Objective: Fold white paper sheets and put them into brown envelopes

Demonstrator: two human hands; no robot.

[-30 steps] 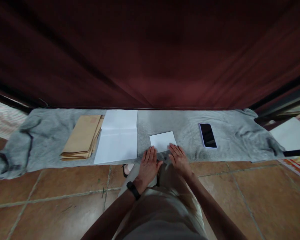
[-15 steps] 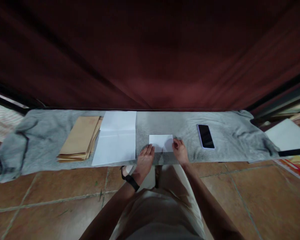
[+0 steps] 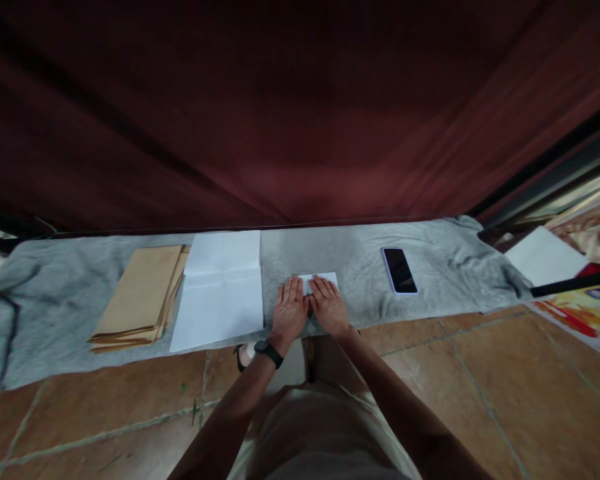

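1. Nearest: tiled floor (image 3: 445, 373), brown, pale grout. Person's lap in light clothing at bottom center; shoe (image 3: 248, 355) partly visible below the tabletop edge.
2. Black wristband (image 3: 269, 353) on left wrist.
3. Left hand (image 3: 290, 310): palm down, fingers extended and nearly together, fingertips at the left part of the small white paper.
4. Right hand (image 3: 329, 310): same pose, fingers flat across the paper's middle and right. Thumbs close; can't tell if they touch.
5. Small white paper (image 3: 307, 285): flat near the front edge of the tabletop (image 3: 350, 250), mostly under the hands. Layer count unclear.
6. Left of hands: large white sheet (image 3: 220, 297), crosswise crease; beside it, stack of brown envelopes (image 3: 141, 290).
7. Right of hands: smartphone (image 3: 399, 271), dark screen up, lilac edge.
8. Gray cloth (image 3: 445, 267) covers the tabletop.
9. Behind: dark red curtain (image 3: 300, 147).
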